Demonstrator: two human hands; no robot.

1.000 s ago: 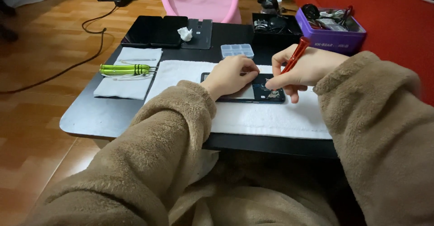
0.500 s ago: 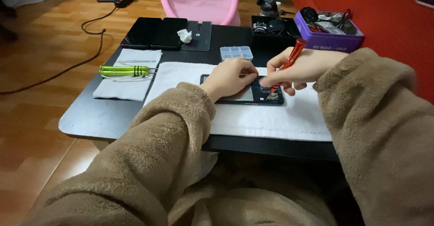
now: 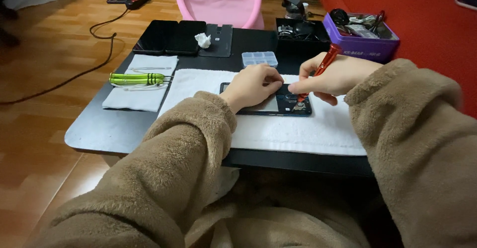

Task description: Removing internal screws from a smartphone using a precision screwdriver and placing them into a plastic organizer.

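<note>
The right hand (image 3: 338,75) is closed around a red screwdriver (image 3: 323,68), pinching it like a pen, with the tip set down on the right end of an opened phone (image 3: 278,104). The left hand (image 3: 253,85) lies curled on top of that phone, fingers bent and pressing on its upper edge; it grips nothing. The phone lies flat on a white towel (image 3: 298,129) spread over the black desk (image 3: 99,129). Just behind the phone, at the towel's far edge, sits a small clear parts box (image 3: 259,58). Well to the phone's left, green tools (image 3: 135,78) rest on a grey cloth (image 3: 134,96). Behind and left of the phone lie dark flat panels (image 3: 169,37) and a crumpled white scrap (image 3: 202,40). Behind and right of the phone is a purple bin (image 3: 365,47) (its contents are too tangled to tell apart).
</note>
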